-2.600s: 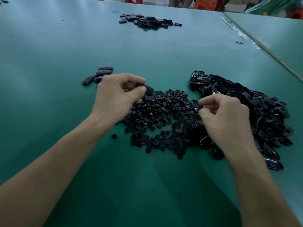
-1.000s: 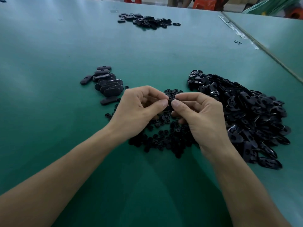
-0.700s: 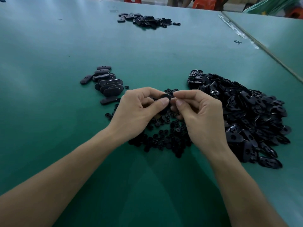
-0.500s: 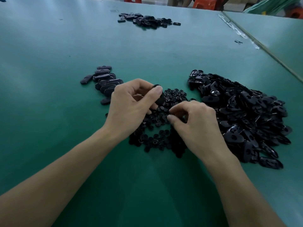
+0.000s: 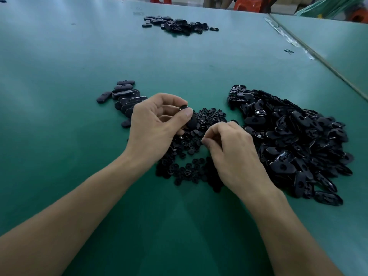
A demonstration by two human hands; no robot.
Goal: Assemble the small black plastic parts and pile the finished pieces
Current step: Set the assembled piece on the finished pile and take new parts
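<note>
My left hand [image 5: 157,124] pinches a black oval part [image 5: 191,121] between thumb and fingers, held just above the heap of small round black pieces [image 5: 189,156]. My right hand [image 5: 231,150] is curled over that heap with fingertips pinched down among the round pieces; whether it holds one is hidden. A large heap of black oval shells [image 5: 294,140] lies to the right. The pile of finished closed ovals [image 5: 125,96] sits to the left, partly behind my left hand.
A second cluster of black parts [image 5: 179,24] lies far across the green table [image 5: 59,56]. A seam with tape [image 5: 294,40] runs along the right side. Orange stools [image 5: 247,4] stand beyond the far edge.
My hands were joined over the round pieces pressing parts together; they have separated. The left hand lifted away left with the oval part, the right dropped onto the round pieces.
</note>
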